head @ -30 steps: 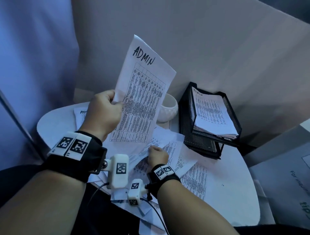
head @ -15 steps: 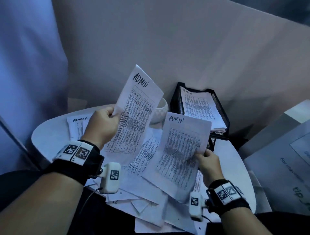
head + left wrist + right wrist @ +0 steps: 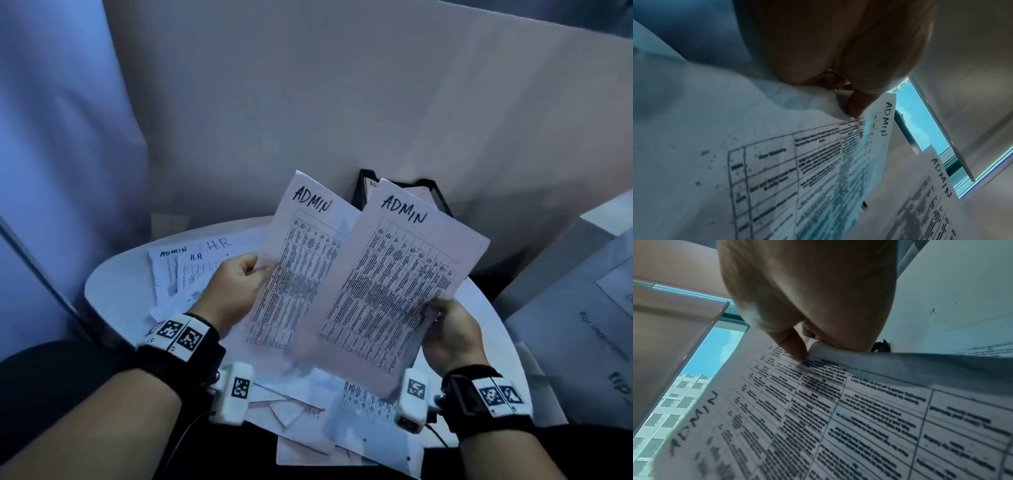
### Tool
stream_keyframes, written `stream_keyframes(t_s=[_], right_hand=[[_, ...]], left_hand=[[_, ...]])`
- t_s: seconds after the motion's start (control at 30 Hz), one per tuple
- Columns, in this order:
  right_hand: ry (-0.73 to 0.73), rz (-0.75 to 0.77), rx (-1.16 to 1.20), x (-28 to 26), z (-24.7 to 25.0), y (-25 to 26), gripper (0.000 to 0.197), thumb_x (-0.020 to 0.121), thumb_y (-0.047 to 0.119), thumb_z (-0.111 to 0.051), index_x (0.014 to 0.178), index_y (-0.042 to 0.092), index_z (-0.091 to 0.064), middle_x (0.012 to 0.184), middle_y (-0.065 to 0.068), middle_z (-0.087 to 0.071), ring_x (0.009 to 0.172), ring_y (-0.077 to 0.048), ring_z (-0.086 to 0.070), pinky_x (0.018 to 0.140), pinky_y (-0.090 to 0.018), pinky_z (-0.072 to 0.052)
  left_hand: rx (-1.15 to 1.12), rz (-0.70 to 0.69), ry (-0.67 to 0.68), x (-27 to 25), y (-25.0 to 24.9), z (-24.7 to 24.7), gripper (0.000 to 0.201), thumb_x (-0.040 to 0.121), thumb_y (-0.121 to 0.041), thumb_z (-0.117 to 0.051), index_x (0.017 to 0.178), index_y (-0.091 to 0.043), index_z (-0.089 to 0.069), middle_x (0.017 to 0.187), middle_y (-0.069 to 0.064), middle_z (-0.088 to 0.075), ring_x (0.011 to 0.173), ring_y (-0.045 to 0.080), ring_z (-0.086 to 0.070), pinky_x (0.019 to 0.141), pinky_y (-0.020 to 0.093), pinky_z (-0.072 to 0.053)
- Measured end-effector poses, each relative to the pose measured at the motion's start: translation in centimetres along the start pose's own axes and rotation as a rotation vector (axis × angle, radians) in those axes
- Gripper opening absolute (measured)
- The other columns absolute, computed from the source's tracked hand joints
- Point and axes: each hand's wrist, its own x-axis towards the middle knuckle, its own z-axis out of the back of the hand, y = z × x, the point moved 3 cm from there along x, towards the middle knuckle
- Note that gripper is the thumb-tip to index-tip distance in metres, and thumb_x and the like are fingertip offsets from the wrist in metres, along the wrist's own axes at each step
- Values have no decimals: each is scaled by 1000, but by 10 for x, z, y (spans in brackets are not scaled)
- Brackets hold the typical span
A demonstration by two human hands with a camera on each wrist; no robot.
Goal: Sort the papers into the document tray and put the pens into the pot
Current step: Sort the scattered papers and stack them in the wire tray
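Note:
Two printed sheets headed ADMIN are held up over the round white table (image 3: 116, 274). My left hand (image 3: 239, 287) pinches the left ADMIN sheet (image 3: 301, 246) by its left edge; the thumb shows on that sheet (image 3: 856, 105) in the left wrist view. My right hand (image 3: 448, 329) pinches the right ADMIN sheet (image 3: 394, 281) at its lower right edge, thumb on the print (image 3: 795, 347). The right sheet overlaps the left one. Behind them only the top of the black mesh document tray (image 3: 442, 202) shows. No pot or pens are visible.
More loose papers lie on the table: sheets marked ADMIN and H.R. (image 3: 191, 260) at the back left and a pile (image 3: 342, 428) near the front edge. A pale wall panel stands behind the table. A grey box with printing (image 3: 582, 315) sits to the right.
My right hand picked a second ADMIN sheet off the pile and raised it beside the left sheet. It now overlaps that sheet and hides the white pot and most of the tray.

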Motion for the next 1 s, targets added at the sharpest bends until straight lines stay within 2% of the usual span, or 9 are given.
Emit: stream_keyframes(t_s=[0.07,0.17,0.27,0.37,0.47,0.6,0.73,0.9,1.0], right_hand=[[22,-43,41,-3,-5,-9,24,90,8,-53,110,5,-66,115,-23,-63,99,-33,-60,98,-55,-50],[80,-97,-6,-10,-16,-24,14,99,4,-53,93,7,-65,88,-13,-67,73,-24,-66,76,-44,-57],[106,-163,-19,-23,-30,-42,20,102,7,-51,113,2,-68,103,-17,-75,91,-32,-73,89,-51,-59],[90,-191,-52,-26,-38,-59,22,101,4,-53,121,1,-63,114,-21,-70,102,-36,-68,95,-56,-56],[90,-205,-117,-26,-40,-75,18,99,2,-57,116,5,-62,106,-17,-66,97,-34,-63,91,-51,-53],[70,-215,-183,-20,-35,-89,25,94,4,-66,118,3,-59,113,-21,-65,98,-32,-61,82,-48,-51],[-6,-222,-390,-15,-21,-98,22,97,10,-65,117,11,-58,111,-12,-63,95,-26,-62,74,-41,-51],[-86,-246,-682,-9,-21,-118,29,93,14,-69,118,12,-56,93,-8,-58,74,-22,-54,70,-39,-51],[-108,-207,-870,-5,-33,-129,39,87,24,-75,120,12,-57,92,-8,-62,74,-26,-59,74,-42,-56]], left_hand=[[-59,25,52,-6,-2,-4,22,104,-10,-56,113,-15,-75,109,-3,-80,108,13,-73,102,36,-52],[-105,54,125,-12,-4,-12,24,105,-9,-54,117,-10,-74,114,3,-78,114,18,-71,105,35,-50],[-185,109,172,-20,-9,-27,26,105,-5,-49,116,-5,-73,116,10,-77,110,22,-72,101,33,-52],[-285,169,169,-25,-13,-39,21,106,-12,-50,102,-13,-71,95,-7,-81,89,1,-74,93,24,-56],[19,153,239,-24,-1,-40,18,97,-35,-68,107,-20,-70,100,-3,-80,97,16,-75,98,42,-56],[433,108,148,-13,7,-29,11,95,-23,-66,85,-17,-66,79,4,-72,72,25,-67,66,30,-51],[508,35,10,0,2,-8,14,96,-21,-59,93,-11,-68,84,12,-72,81,35,-66,73,38,-53],[435,21,-132,9,-9,18,15,98,-15,-56,86,-11,-63,69,9,-61,60,28,-55,56,30,-39],[407,20,-169,9,-12,26,10,100,-13,-55,97,-13,-65,71,3,-62,60,22,-56,53,27,-39]])
